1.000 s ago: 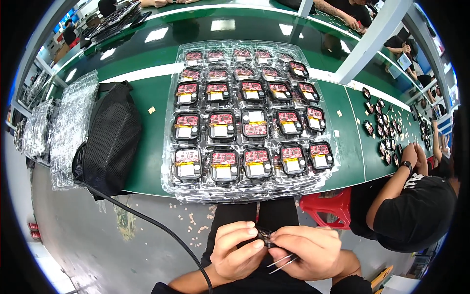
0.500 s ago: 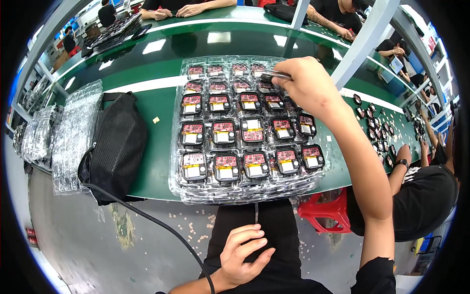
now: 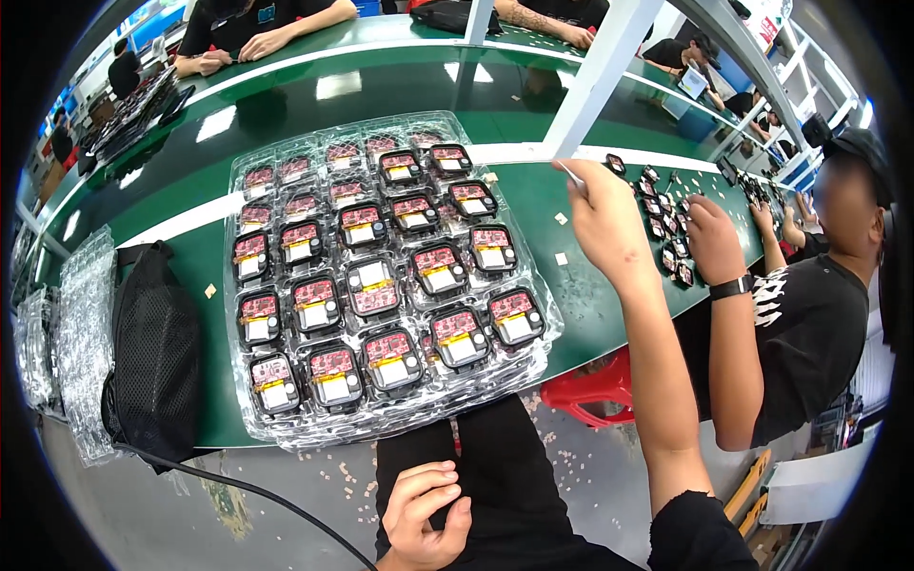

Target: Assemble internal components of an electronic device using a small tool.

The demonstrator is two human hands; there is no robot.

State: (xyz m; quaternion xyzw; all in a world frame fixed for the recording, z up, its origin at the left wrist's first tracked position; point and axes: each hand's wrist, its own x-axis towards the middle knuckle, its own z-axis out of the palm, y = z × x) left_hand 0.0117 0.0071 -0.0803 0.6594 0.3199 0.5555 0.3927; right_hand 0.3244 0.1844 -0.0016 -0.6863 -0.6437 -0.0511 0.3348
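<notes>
A clear plastic blister tray [image 3: 533,381], on top of a stack, carries rows of black square casings [image 3: 390,358] with red circuit boards and pale square parts inside. My right hand [image 3: 606,217] is raised over the green table to the right of the tray. Its fingers are pinched on metal tweezers [image 3: 571,174], of which only a thin part shows. I cannot make out anything at the tweezers' tips. Above my lap, my left hand [image 3: 426,519] hangs with loosely bent fingers, apart and holding nothing.
Left of the tray lie a black mesh bag [image 3: 157,352] with a cable and more clear trays [image 3: 84,352]. A co-worker's hand [image 3: 714,238] is close on the right, beside a heap of casings [image 3: 666,224]. A white post [image 3: 600,81] rises behind my right hand.
My right hand has left the tray's far right corner and moved off to its right with the tweezers. The view has turned right. My left hand stays over my lap.
</notes>
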